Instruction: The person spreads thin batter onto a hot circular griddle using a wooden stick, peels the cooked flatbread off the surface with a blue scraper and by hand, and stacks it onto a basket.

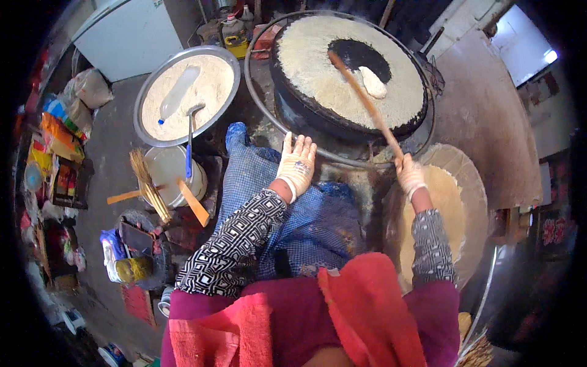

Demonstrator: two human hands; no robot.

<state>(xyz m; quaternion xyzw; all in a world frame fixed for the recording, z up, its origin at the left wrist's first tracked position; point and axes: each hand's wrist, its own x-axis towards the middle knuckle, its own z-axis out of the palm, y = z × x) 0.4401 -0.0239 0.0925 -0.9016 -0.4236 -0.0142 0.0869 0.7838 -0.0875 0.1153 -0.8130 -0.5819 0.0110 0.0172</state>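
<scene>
My right hand (pixel 408 175), in a pale glove, is closed round the near end of a long wooden spreader (pixel 369 109). The spreader reaches across a round black griddle, its far end over a dark bare patch near the centre. A pale batter layer (pixel 306 52) covers most of the griddle around that patch. A thick white lump of batter (pixel 373 83) sits beside the spreader. My left hand (pixel 298 166), also gloved, is held with fingers stretched out and nothing in it, close to the metal hoop (pixel 260 101) around the griddle.
At left stands a wide metal basin (pixel 139 113) of pale flour or batter with a blue-handled scraper (pixel 189 144). Nearer is a white bucket (pixel 168 162) with a straw brush (pixel 150 186) and wooden paddles. A thin flatbread (pixel 431 223) lies on a round tray at right.
</scene>
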